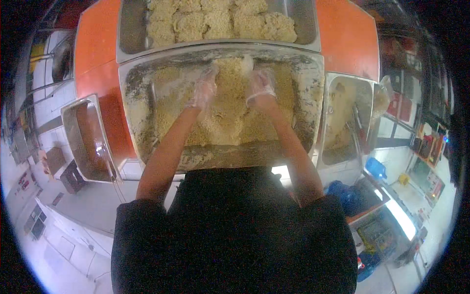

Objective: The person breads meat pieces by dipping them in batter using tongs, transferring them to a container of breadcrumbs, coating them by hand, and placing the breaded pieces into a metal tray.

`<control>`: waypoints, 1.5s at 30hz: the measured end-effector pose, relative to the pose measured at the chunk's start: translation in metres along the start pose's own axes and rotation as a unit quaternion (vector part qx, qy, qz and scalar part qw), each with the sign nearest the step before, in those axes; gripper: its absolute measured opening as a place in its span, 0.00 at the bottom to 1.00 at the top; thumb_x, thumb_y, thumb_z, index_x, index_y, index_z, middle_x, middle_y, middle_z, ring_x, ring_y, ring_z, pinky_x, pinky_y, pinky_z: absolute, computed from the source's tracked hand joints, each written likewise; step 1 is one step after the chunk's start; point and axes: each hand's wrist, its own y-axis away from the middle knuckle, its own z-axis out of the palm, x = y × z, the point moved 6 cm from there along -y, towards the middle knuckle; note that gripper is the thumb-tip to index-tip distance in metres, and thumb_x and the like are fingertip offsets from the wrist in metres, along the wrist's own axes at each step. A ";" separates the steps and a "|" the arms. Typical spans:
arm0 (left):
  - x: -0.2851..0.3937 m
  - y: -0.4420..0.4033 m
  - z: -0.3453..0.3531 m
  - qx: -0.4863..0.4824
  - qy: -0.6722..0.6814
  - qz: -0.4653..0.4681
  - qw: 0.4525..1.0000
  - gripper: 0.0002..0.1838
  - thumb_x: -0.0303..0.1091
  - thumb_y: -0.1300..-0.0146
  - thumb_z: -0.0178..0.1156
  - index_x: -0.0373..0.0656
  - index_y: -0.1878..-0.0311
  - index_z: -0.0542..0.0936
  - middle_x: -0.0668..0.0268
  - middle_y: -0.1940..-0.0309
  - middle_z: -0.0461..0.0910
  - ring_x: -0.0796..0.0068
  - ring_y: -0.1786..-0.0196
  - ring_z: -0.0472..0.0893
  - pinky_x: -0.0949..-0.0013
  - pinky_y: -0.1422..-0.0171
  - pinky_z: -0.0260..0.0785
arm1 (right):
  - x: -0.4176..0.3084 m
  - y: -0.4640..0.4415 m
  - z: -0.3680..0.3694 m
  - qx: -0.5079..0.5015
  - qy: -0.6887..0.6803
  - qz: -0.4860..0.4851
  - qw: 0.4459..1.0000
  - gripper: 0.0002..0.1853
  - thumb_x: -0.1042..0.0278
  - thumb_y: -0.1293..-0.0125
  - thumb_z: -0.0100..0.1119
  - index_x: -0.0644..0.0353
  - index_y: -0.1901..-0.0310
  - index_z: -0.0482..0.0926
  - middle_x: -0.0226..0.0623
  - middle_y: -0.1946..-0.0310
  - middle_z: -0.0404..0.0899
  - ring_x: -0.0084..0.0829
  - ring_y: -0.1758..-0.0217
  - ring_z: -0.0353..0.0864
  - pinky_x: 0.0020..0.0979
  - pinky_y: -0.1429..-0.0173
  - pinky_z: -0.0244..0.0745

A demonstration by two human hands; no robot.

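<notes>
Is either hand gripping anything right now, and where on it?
It can't be told for sure: the gloved left hand and right hand are blurred, either side of the crumbly heap, with no clear grip visible.

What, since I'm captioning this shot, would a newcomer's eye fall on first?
Probably the left hand and right hand, both clear-gloved, held apart at the pale crumbs in the large central tray. Next would likely come the lumpy coated pieces grouped in the metal pan just beyond it, then the bright orange surface on the left.
</notes>
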 end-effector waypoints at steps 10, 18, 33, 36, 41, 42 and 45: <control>0.022 0.092 -0.192 0.275 0.158 0.178 0.931 0.22 0.40 0.38 0.51 0.39 0.43 0.71 0.60 0.47 0.74 0.68 0.45 0.74 0.68 0.38 0.66 | -0.012 0.063 -0.046 -0.002 -0.229 0.138 0.963 0.29 0.61 0.36 0.49 0.60 0.35 0.59 0.38 0.38 0.64 0.34 0.37 0.64 0.32 0.32 0.58; 0.070 0.031 -0.118 0.000 0.243 0.214 0.946 0.20 0.40 0.39 0.52 0.40 0.47 0.73 0.59 0.53 0.75 0.67 0.51 0.75 0.67 0.44 0.69 | -0.089 0.007 -0.021 -0.008 -0.028 -0.123 0.992 0.21 0.63 0.39 0.53 0.57 0.44 0.69 0.38 0.52 0.74 0.36 0.48 0.72 0.34 0.43 0.66; 0.071 0.026 -0.088 -0.020 0.249 0.203 0.947 0.17 0.40 0.41 0.55 0.41 0.52 0.74 0.58 0.62 0.76 0.64 0.62 0.75 0.66 0.54 0.72 | -0.077 0.005 -0.004 -0.013 -0.076 -0.121 0.990 0.17 0.63 0.38 0.52 0.57 0.48 0.74 0.40 0.53 0.77 0.37 0.46 0.72 0.36 0.40 0.62; 0.058 0.040 -0.097 0.105 0.203 0.224 0.947 0.16 0.40 0.41 0.55 0.41 0.53 0.74 0.58 0.64 0.76 0.64 0.64 0.75 0.65 0.56 0.72 | -0.045 0.017 -0.019 0.081 -0.172 -0.034 0.981 0.16 0.63 0.37 0.52 0.57 0.49 0.74 0.40 0.53 0.77 0.37 0.46 0.71 0.36 0.39 0.61; -0.034 0.109 -0.114 0.163 0.443 0.016 0.881 0.21 0.37 0.42 0.55 0.39 0.46 0.69 0.56 0.60 0.76 0.63 0.58 0.75 0.66 0.50 0.70 | 0.027 0.069 -0.032 0.089 -0.194 0.049 0.976 0.15 0.63 0.37 0.51 0.57 0.50 0.76 0.41 0.54 0.78 0.37 0.46 0.71 0.37 0.38 0.59; -0.047 0.116 -0.100 0.156 0.466 -0.020 0.871 0.23 0.36 0.42 0.55 0.38 0.44 0.68 0.55 0.59 0.76 0.63 0.56 0.75 0.67 0.48 0.69 | 0.030 0.075 -0.025 0.068 -0.188 0.041 0.979 0.15 0.63 0.37 0.51 0.57 0.51 0.76 0.41 0.54 0.78 0.37 0.45 0.71 0.37 0.38 0.59; -0.058 0.117 -0.061 0.173 0.435 -0.017 0.883 0.28 0.33 0.43 0.55 0.37 0.38 0.64 0.54 0.56 0.76 0.62 0.51 0.75 0.68 0.44 0.68 | 0.017 0.080 -0.006 0.041 -0.191 -0.011 0.981 0.14 0.63 0.37 0.51 0.57 0.51 0.77 0.41 0.54 0.79 0.38 0.45 0.71 0.37 0.37 0.58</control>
